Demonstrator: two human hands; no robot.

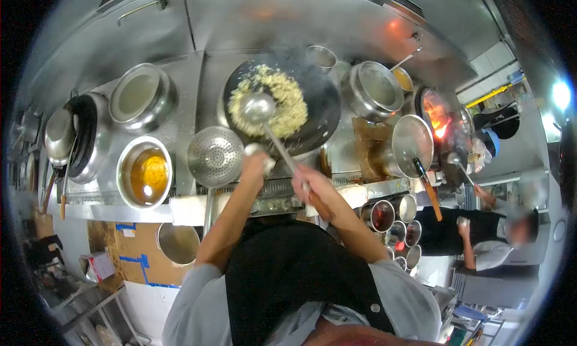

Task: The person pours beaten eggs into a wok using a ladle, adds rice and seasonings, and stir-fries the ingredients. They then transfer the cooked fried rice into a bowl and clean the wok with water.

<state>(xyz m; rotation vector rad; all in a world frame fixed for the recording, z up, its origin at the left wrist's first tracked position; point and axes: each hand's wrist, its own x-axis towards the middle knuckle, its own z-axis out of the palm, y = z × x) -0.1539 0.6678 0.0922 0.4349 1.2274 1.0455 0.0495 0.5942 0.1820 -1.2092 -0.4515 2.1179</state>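
A dark wok (326,99) sits on the range in front of me, with pale yellow crumbly food (290,96), perhaps egg fried rice, spread over its left and middle. My right hand (314,186) is wrapped round the wooden-ended handle of a steel ladle (258,108), whose bowl rests among the food. At the wok's near left edge, my left hand (255,167) is closed round a white cloth (259,150); whether it grips a wok handle beneath is hidden. A perforated skimmer (215,156) lies just left of that hand.
To the left stand a pot of yellow liquid (127,173) and a pot of cloudy liquid (137,97). Another steel pot (380,92) is right of the wok. Flames (440,128) rise farther right, near a co-worker (481,235) holding a ladle. Several seasoning containers (382,215) stand by my right arm.
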